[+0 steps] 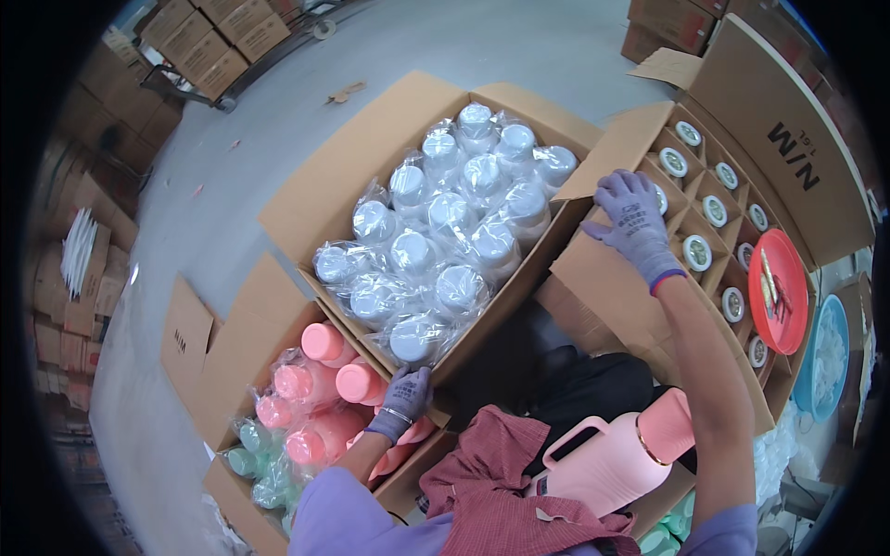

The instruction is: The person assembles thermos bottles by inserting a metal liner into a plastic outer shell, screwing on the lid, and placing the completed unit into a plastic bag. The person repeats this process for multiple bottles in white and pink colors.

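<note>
My left hand point(404, 404), in a grey-purple work glove, is closed on the near corner of the middle carton point(505, 295). That carton holds several pale blue-white bottles point(451, 213), each wrapped in clear plastic. My right hand point(638, 225), gloved alike, has its fingers bent over a cardboard flap point(623, 153) of the right carton, thumb toward the middle one. White round lids point(714, 211) show in the right carton's cardboard dividers. A large pink jug point(603, 468) with a handle and darker pink top lies tilted across my lap, touched by neither hand.
An open carton point(243, 320) at left holds pink bottles point(313, 385) and green ones point(267, 463). A red basin point(781, 287) with small items rests on the right carton's edge, beside a blue basin point(828, 357). Stacked cartons on a trolley point(218, 65) stand behind.
</note>
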Available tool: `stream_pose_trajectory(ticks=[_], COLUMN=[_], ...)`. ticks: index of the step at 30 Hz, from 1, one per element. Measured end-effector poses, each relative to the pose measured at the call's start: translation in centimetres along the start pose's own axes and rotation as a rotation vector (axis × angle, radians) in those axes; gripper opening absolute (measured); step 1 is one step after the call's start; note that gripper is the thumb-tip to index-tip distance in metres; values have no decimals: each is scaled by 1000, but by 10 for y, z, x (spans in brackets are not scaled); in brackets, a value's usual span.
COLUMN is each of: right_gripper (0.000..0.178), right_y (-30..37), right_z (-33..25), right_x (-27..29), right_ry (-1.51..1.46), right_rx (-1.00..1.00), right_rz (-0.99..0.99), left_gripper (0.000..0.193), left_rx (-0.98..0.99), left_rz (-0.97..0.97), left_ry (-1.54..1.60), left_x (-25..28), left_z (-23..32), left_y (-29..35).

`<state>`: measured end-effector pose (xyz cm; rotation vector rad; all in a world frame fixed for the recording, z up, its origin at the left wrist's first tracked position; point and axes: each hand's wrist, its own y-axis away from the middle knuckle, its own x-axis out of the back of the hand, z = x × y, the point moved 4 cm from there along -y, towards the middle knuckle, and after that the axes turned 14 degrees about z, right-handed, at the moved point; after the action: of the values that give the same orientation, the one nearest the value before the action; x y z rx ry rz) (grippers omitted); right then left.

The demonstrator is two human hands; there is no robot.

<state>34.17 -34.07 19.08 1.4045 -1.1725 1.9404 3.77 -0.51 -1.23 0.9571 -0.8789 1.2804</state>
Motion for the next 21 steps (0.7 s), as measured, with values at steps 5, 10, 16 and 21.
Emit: stream_pose_trajectory(ticks=[5,10,16,21], right_gripper=[48,54,61,46], right_y=[8,12,51,37], right_z=[35,-8,-91,-124], right_x=[13,11,58,87], right_ry=[24,-144,-1005,-1494], right_rx=[69,11,-83,-540], right_rz=[139,242,-204,-220], left_gripper=[31,30,24,41], left_rx=[-61,107,-30,-478], left_rz=[423,52,266,154], left_ry=[-203,-424,1379,1714], left_x=[43,70,250,232], left_z=[47,-56,72,161], left_y=[-55,-66,-112,-170])
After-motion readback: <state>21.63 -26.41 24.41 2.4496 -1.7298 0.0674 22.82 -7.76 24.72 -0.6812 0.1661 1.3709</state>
